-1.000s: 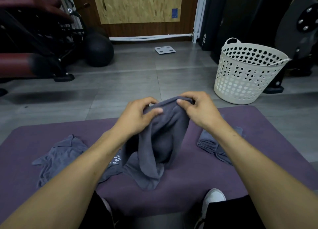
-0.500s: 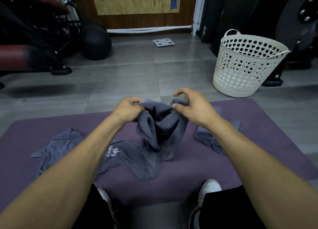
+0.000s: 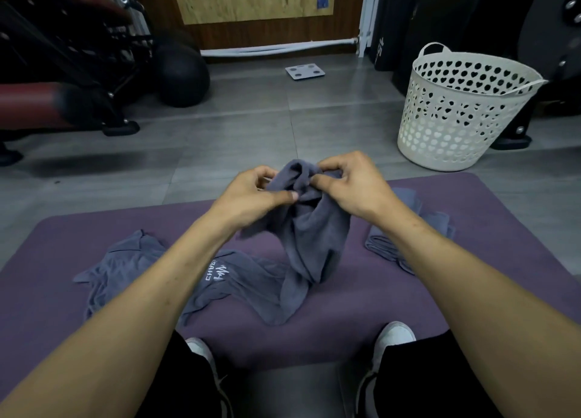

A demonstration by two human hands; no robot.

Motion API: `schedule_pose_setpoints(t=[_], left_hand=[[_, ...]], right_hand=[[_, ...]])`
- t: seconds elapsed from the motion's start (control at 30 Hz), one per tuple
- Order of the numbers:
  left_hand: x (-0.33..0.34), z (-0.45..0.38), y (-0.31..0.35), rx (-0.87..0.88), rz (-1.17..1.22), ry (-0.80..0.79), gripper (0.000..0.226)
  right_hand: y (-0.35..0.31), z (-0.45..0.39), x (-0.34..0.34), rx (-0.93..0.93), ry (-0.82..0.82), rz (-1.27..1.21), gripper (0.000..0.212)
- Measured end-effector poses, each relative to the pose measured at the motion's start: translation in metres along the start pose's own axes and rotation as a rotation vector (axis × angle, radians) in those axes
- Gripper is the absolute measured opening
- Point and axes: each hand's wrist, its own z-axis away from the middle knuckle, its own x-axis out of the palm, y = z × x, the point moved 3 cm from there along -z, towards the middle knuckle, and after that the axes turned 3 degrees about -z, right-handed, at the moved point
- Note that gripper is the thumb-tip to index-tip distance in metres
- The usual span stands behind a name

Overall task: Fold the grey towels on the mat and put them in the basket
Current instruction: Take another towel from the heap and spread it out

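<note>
Both hands grip the bunched top of one grey towel [image 3: 309,235] above the purple mat [image 3: 471,204]: the left hand [image 3: 256,197] pinches it at 9 o'clock, the right hand [image 3: 349,186] at 3 o'clock, fingers curled into the cloth. Its tail drapes onto the mat. The right forearm partly hides the folded towels [image 3: 382,248]. The white basket [image 3: 465,109] stands at 2 o'clock.

Between the purple mat [image 3: 393,307] and the white basket [image 3: 452,128] lies a short strip of bare grey floor [image 3: 239,134], open to a reaching hand. The basket's mouth is uncovered. On the mat's right side, folded towels [image 3: 382,244] lie under the right forearm; on its left, a crumpled towel [image 3: 122,266] spreads wide. Gym equipment [image 3: 63,72] and a black ball [image 3: 180,75] crowd the far left.
</note>
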Motion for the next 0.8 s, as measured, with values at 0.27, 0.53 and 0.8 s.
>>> schedule_pose_setpoints(t=[0.27, 0.53, 0.8], left_hand=[[-0.021, -0.015, -0.026, -0.111, -0.251, 0.231, 0.016], [-0.036, -0.019, -0.035, -0.325, 0.405, 0.371, 0.021], [-0.075, 0.016, 0.009, -0.180, 0.681, 0.573, 0.021]], right_hand=[[0.022, 0.002, -0.014, 0.240, 0.114, -0.080, 0.017], [0.055, 0.014, -0.016, 0.547, -0.093, -0.105, 0.035], [0.005, 0.019, -0.065, 0.532, 0.380, 0.055, 0.005]])
